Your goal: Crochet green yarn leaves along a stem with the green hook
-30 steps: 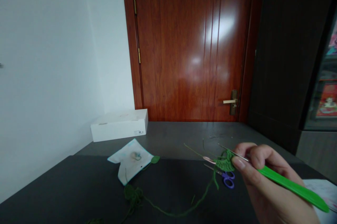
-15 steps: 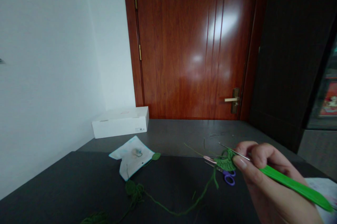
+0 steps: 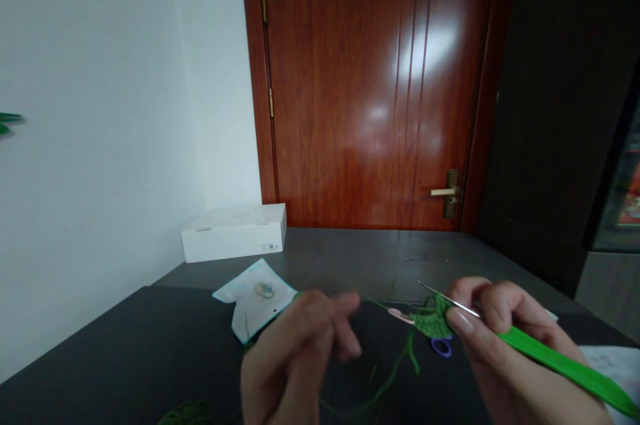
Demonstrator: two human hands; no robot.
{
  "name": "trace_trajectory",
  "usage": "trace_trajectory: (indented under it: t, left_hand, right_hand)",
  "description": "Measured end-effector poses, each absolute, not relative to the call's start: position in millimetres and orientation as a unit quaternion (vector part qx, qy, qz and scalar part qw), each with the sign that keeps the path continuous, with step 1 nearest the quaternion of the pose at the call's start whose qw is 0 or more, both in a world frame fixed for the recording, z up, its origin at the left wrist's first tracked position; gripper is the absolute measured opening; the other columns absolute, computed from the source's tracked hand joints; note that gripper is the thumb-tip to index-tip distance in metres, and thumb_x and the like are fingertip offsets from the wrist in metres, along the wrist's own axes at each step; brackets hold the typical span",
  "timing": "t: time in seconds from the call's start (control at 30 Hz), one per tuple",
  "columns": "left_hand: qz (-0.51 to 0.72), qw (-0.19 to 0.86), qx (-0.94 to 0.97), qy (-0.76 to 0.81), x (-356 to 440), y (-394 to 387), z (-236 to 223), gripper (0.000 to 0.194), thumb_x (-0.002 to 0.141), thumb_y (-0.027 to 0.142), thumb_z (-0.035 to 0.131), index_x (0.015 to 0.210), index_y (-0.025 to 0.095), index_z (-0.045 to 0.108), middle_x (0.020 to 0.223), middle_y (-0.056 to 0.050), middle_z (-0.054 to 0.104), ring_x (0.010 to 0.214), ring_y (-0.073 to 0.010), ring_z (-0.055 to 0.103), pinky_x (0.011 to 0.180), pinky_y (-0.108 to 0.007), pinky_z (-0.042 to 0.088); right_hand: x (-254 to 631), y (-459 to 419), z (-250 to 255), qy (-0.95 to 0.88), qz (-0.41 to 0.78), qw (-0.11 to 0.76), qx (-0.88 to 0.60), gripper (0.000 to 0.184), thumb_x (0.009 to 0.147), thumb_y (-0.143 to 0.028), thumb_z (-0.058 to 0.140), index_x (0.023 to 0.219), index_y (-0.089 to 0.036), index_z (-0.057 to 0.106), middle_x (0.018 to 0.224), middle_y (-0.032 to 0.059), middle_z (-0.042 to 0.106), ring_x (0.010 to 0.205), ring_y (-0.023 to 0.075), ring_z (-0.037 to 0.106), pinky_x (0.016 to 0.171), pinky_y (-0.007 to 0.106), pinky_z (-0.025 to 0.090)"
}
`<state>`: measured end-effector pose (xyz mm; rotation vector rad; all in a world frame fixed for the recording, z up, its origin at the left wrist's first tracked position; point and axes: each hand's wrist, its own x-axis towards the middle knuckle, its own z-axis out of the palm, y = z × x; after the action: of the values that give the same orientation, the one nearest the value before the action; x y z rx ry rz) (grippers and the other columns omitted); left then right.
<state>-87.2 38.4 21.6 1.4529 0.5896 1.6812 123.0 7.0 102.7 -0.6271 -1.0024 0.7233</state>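
My right hand [image 3: 530,362] grips a crochet hook with a flat green handle [image 3: 555,360], its thin metal tip pointing left. Thumb and fingertips also pinch a small green crocheted piece [image 3: 434,324] beside the hook's shaft. A pale pink stitch marker [image 3: 401,316] hangs at the piece's left end. Green yarn [image 3: 389,384] trails down from the work and leftward. My left hand [image 3: 295,358], somewhat blurred, is raised left of the piece, index finger stretched out and thumb apart from it; nothing shows between them. It partly covers the white paper and hides part of the yarn.
On the dark table, purple-handled scissors [image 3: 441,347] show behind the crocheted piece. Left lies a white, blue-edged paper packet [image 3: 257,288], with a white box [image 3: 235,238] behind it. Dark green yarn [image 3: 184,414] sits at the bottom edge. White paper [image 3: 613,362] is at right.
My left hand has come into view from below, covering the small yarn bundle and green leaf shape. My right hand keeps its hold on the hook and piece. The view has shifted slightly.
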Motion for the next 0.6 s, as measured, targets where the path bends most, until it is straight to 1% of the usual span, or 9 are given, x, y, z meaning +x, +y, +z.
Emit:
trace_trajectory:
  t: [0.03,0.07,0.1,0.2,0.27,0.33,0.4,0.53,0.6]
  left_hand:
    - [0.706,0.412,0.537,0.21,-76,37,54,0.023,0.088,0.029,0.058,0.107,0.03,0.071,0.082,-0.001,0.066,0.075,-0.015,0.056,0.072,-0.028,0.049]
    - [0.715,0.449,0.497,0.2,-64,37,80,0.026,0.089,0.028,0.056,0.11,0.032,0.07,0.091,-0.001,0.066,0.079,-0.0145,0.055,0.072,-0.027,0.048]
    - [0.702,0.498,0.473,0.189,-54,37,97,0.027,0.089,0.03,0.055,0.112,0.031,0.069,0.103,-0.003,0.065,0.092,-0.0173,0.054,0.072,-0.027,0.049]
    - [0.642,0.606,0.444,0.152,-35,38,107,0.037,0.086,0.044,0.057,0.117,0.026,0.067,0.124,-0.008,0.058,0.116,-0.0265,0.043,0.077,-0.032,0.05]
    - [0.604,0.655,0.433,0.134,-32,37,99,0.048,0.081,0.053,0.06,0.119,0.025,0.066,0.129,-0.009,0.055,0.121,-0.0289,0.039,0.08,-0.033,0.048]
    - [0.583,0.688,0.414,0.125,-32,35,94,0.054,0.078,0.058,0.063,0.12,0.024,0.065,0.129,-0.009,0.055,0.119,-0.0283,0.039,0.079,-0.031,0.047]
    - [0.576,0.707,0.394,0.115,-35,33,96,0.055,0.08,0.057,0.06,0.123,0.023,0.064,0.127,-0.01,0.055,0.112,-0.026,0.042,0.076,-0.03,0.046]
    - [0.561,0.74,0.358,0.098,-41,33,109,0.053,0.092,0.052,0.04,0.126,0.017,0.06,0.124,-0.013,0.055,0.102,-0.0223,0.048,0.069,-0.028,0.048]
    - [0.555,0.754,0.338,0.097,-45,34,114,0.053,0.095,0.048,0.034,0.127,0.014,0.058,0.124,-0.014,0.055,0.1,-0.0207,0.051,0.067,-0.026,0.048]
  right_hand:
    - [122,8,101,-0.463,0.342,0.764,-0.289,0.03,0.065,-0.023,0.082,0.059,-0.021,0.052,0.069,-0.0022,0.059,0.066,0.0111,0.055,0.058,0.014,0.051]
    - [121,8,100,-0.466,0.353,0.759,-0.288,0.03,0.065,-0.023,0.082,0.059,-0.022,0.053,0.069,-0.0023,0.058,0.066,0.0112,0.055,0.058,0.014,0.05]
    - [119,9,99,-0.468,0.364,0.753,-0.284,0.029,0.066,-0.023,0.082,0.059,-0.022,0.054,0.068,-0.0023,0.058,0.066,0.0115,0.055,0.059,0.015,0.05]
    - [113,10,96,-0.471,0.398,0.739,-0.272,0.026,0.065,-0.022,0.082,0.06,-0.022,0.056,0.068,-0.0017,0.059,0.065,0.0128,0.057,0.06,0.018,0.051]
    - [111,10,93,-0.468,0.418,0.731,-0.268,0.026,0.065,-0.022,0.082,0.06,-0.022,0.057,0.068,-0.0013,0.06,0.065,0.0134,0.057,0.06,0.02,0.051]
    - [110,10,91,-0.462,0.438,0.724,-0.265,0.026,0.065,-0.021,0.082,0.06,-0.022,0.057,0.068,-0.0012,0.06,0.065,0.0136,0.056,0.06,0.021,0.051]
    - [110,11,90,-0.455,0.456,0.719,-0.26,0.026,0.064,-0.02,0.083,0.059,-0.021,0.057,0.068,-0.0011,0.059,0.065,0.0141,0.056,0.06,0.023,0.051]
    - [110,12,89,-0.453,0.476,0.71,-0.251,0.026,0.066,-0.021,0.081,0.059,-0.021,0.056,0.068,-0.0007,0.059,0.064,0.0146,0.055,0.061,0.026,0.051]
    - [109,11,90,-0.452,0.475,0.712,-0.251,0.026,0.065,-0.021,0.082,0.06,-0.021,0.056,0.069,-0.0005,0.06,0.064,0.0152,0.056,0.061,0.026,0.051]
